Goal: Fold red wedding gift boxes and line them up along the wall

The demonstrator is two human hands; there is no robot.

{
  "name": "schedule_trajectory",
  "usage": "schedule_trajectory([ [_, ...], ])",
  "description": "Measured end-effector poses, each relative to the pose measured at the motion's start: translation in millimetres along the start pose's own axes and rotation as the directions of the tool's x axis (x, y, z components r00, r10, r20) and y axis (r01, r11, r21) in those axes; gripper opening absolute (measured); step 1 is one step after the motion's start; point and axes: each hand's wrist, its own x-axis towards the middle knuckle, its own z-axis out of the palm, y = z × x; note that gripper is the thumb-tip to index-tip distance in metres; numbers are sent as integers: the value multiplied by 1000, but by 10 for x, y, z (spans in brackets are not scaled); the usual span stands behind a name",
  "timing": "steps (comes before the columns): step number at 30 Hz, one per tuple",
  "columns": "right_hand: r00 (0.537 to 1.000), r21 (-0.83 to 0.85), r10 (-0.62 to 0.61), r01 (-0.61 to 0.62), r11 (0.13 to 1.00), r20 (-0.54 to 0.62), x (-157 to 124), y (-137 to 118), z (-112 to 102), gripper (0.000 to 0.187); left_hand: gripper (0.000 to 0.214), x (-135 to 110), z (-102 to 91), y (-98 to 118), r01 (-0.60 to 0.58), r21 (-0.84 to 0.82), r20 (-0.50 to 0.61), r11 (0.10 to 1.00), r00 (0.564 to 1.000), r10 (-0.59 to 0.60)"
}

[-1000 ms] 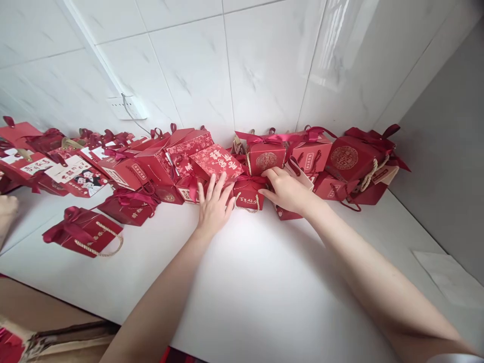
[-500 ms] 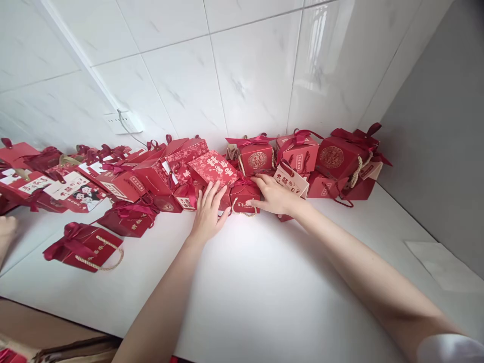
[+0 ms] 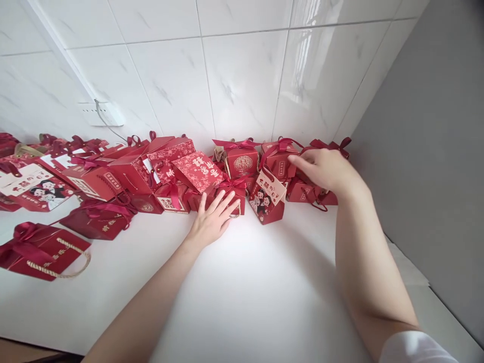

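A long row of red gift boxes with ribbons lines the back of the white table [image 3: 257,292], against the tiled wall. My left hand [image 3: 212,220] lies flat and open, fingers spread against a small red box with a rope handle [image 3: 235,194]. My right hand [image 3: 325,170] reaches to the far right end of the row, fingers curled over the large red box [image 3: 316,192] there; whether it grips it is unclear. Between the hands stands a red box with a cartoon couple and a cream tag [image 3: 266,200].
More red boxes lie at the left, one with a rope handle [image 3: 41,251] near the table's front edge. A white wall socket with a cable [image 3: 101,114] sits on the tiles. A grey wall [image 3: 427,151] closes the right side.
My right hand left the small middle box and moved right and back to the boxes at the row's end. The cartoon box now shows. The view shifted right.
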Motion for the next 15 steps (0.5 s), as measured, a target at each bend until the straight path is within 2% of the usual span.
schedule_trajectory([
  [1,994,15,-36,34,999,100,3,-42,56,49,65,7,4,15,13,-5,22,1000,1000,-12],
  [3,953,16,-85,84,996,292,-1,-158,173,46,66,3,-14,24,25,-13,60,1000,998,-24],
  [5,907,-8,-104,117,993,407,-21,-255,234,39,66,-16,-70,9,29,-25,73,999,997,-27],
  [7,882,-39,-119,153,987,456,-67,-286,198,36,64,-37,-154,-32,58,-32,48,998,997,-57],
  [11,841,-49,-181,239,970,509,-250,-204,-71,43,49,-46,-360,-162,170,-21,-99,985,980,-172],
  [13,811,17,-295,332,943,505,-350,-201,-174,44,41,-41,-462,-209,213,-38,-175,976,961,-216],
  [15,747,133,-462,458,879,478,-420,-278,-173,42,39,-49,-554,-220,244,-104,-219,964,940,-262],
])
